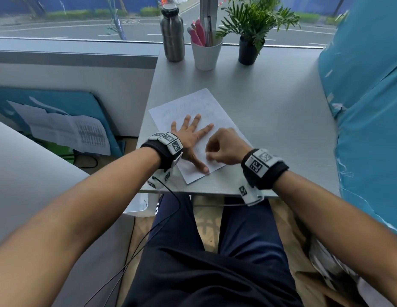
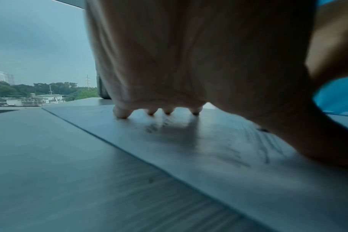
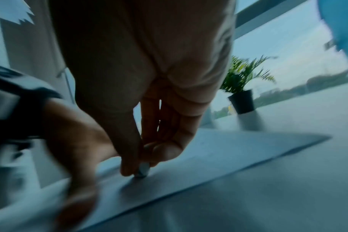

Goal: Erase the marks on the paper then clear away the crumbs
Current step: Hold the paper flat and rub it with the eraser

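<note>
1. The paper is a single thin sheet, so I'd judge it light, floppy and quick to skid or crumple under rubbing; best pinned flat with a spread palm beside the patch being worked, not gripped at an edge.
2. The eraser looks like a small pale nub, likely firm yet grippy; a fingertip pinch low down suits it.
3. The sheet is white, lying askew near the front edge of the grey worktop, with faint pencil writing across it. I can't make out crumbs.
4. The left hand lies flat on the paper with fingers splayed wide, pressing it down.
5. The right hand, at about 3 o'clock from the left, has its fingers curled, pinching the eraser against the sheet's near corner.
6. At 12 o'clock, by the window, stand a steel bottle, a white pen cup and a potted plant.
</note>
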Motion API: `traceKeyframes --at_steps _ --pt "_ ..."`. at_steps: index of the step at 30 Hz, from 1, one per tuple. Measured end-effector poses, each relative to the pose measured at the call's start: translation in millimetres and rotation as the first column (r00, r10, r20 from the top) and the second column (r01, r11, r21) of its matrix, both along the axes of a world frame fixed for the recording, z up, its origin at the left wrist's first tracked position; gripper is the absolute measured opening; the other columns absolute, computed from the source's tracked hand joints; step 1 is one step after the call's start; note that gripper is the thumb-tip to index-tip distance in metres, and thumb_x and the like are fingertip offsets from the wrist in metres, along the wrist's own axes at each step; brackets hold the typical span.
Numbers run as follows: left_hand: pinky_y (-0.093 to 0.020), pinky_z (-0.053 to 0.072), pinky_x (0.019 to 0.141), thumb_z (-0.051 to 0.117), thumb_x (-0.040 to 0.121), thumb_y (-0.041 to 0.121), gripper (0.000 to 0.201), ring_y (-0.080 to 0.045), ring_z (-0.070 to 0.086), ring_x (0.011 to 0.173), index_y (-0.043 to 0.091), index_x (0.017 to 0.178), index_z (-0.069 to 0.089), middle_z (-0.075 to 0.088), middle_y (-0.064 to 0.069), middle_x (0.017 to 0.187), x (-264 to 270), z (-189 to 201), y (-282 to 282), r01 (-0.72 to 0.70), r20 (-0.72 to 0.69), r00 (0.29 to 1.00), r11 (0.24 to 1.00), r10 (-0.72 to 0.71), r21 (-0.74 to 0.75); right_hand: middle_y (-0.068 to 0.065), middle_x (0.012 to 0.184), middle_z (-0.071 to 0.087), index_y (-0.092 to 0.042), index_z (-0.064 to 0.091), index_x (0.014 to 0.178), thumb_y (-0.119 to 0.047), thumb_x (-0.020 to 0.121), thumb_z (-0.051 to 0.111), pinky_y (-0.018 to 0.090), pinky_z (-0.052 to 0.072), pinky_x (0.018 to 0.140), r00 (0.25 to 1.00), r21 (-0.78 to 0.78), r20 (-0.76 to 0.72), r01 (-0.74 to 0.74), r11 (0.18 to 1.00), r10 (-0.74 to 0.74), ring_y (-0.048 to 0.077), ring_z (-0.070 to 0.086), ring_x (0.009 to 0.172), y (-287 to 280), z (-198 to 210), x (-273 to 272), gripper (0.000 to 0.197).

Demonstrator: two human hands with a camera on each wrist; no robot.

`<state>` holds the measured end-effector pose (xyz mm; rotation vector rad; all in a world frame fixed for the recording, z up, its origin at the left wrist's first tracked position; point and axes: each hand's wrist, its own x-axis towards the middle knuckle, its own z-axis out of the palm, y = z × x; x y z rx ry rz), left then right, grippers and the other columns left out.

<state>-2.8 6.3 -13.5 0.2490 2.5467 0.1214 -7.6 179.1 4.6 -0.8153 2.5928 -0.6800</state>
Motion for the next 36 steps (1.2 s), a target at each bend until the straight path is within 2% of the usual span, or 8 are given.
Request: traceKeyframes --at_steps 2,7,13,19,25,30,33,36 --pt "-0.065 -0.015 0.111 0.076 0.038 0.083 0.151 -0.029 -0.036 0.141 0.048 0.147 -0.024 -0.039 0.001 0.154 0.1 -0.5 -0.7 0.002 -0.001 1.0 1.0 -0.002 0.005 -0.003 0.077 0.074 -0.014 0.079 0.081 -0.019 0.075 0.076 0.018 0.054 0.072 0.999 0.014 0.035 -0.038 0.999 0.037 0.007 0.067 0.072 -0.2 0.7 0.7 0.008" --pt "-0.066 -0.014 0.111 0.076 0.038 0.083 0.151 -0.029 -0.035 0.142 0.048 0.147 -0.022 -0.039 0.002 0.154 0.7 0.4 0.6 -0.008 0.003 1.0 1.0 0.008 0.006 0.001 0.077 0.075 -0.013 0.079 0.082 -0.019 0.073 0.078 0.021 0.055 0.078 0.98 -0.038 -0.048 0.193 0.98 -0.195 0.011 0.068 0.073 14.3 2.2 -40.7 0.011" --pt "-0.066 -0.014 0.111 0.076 0.039 0.082 0.151 -0.03 -0.035 0.141 0.047 0.147 -0.023 -0.039 0.001 0.154 -0.5 0.4 0.1 -0.005 0.004 1.0 1.0 0.005 -0.005 -0.002 0.077 0.075 -0.012 0.079 0.081 -0.017 0.075 0.077 0.021 0.057 0.074 0.999 0.009 0.021 -0.047 0.999 0.047 0.007 0.068 0.072 -0.1 3.6 4.9 0.008" --pt "-0.067 -0.013 0.111 0.075 0.037 0.084 0.151 -0.03 -0.035 0.142 0.048 0.147 -0.023 -0.038 0.001 0.155 0.2 0.2 0.8 -0.013 -0.001 1.0 1.0 0.013 -0.008 0.003 0.077 0.075 -0.01 0.079 0.082 -0.017 0.073 0.077 0.03 0.057 0.081 0.984 -0.01 -0.065 0.166 0.986 -0.167 0.015 0.069 0.073 14.6 7.5 -40.7 0.011" --pt "-0.067 -0.012 0.111 0.076 0.039 0.083 0.151 -0.03 -0.035 0.142 0.047 0.147 -0.023 -0.038 0.0 0.155 0.5 0.3 0.3 0.002 -0.003 1.0 1.0 -0.002 -0.008 -0.001 0.079 0.075 -0.012 0.078 0.083 -0.018 0.074 0.077 0.019 0.055 0.072 0.999 0.028 0.037 -0.008 1.0 0.007 0.008 0.067 0.072 5.2 3.1 1.0 0.01" --pt "-0.067 -0.014 0.111 0.076 0.037 0.083 0.151 -0.03 -0.034 0.142 0.049 0.147 -0.022 -0.037 0.001 0.155 1.1 1.3 -0.1 -0.009 -0.003 1.0 1.0 0.009 0.003 0.001 0.079 0.075 -0.012 0.08 0.084 -0.021 0.073 0.079 0.014 0.047 0.076 0.974 -0.035 -0.021 0.225 0.974 -0.226 0.008 0.064 0.071 14.8 6.4 -43.7 0.013" --pt "-0.066 -0.014 0.111 0.076 0.037 0.083 0.152 -0.03 -0.034 0.142 0.048 0.147 -0.023 -0.038 0.001 0.155 -0.5 0.9 0.9 -0.009 -0.001 1.0 1.0 0.009 -0.007 0.0 0.076 0.074 -0.011 0.078 0.079 -0.018 0.073 0.077 0.022 0.054 0.079 0.989 -0.022 -0.033 0.145 0.989 -0.145 0.011 0.067 0.071 3.2 1.7 -16.4 0.009" --pt "-0.067 -0.014 0.111 0.075 0.038 0.084 0.152 -0.03 -0.035 0.141 0.048 0.146 -0.025 -0.039 0.0 0.154 -0.6 1.3 0.7 -0.008 0.004 1.0 1.0 0.008 -0.018 -0.001 0.076 0.075 -0.012 0.079 0.079 -0.018 0.073 0.078 0.019 0.056 0.072 0.999 -0.008 0.035 0.009 1.0 -0.009 0.008 0.068 0.069 -2.8 1.7 9.3 0.008"
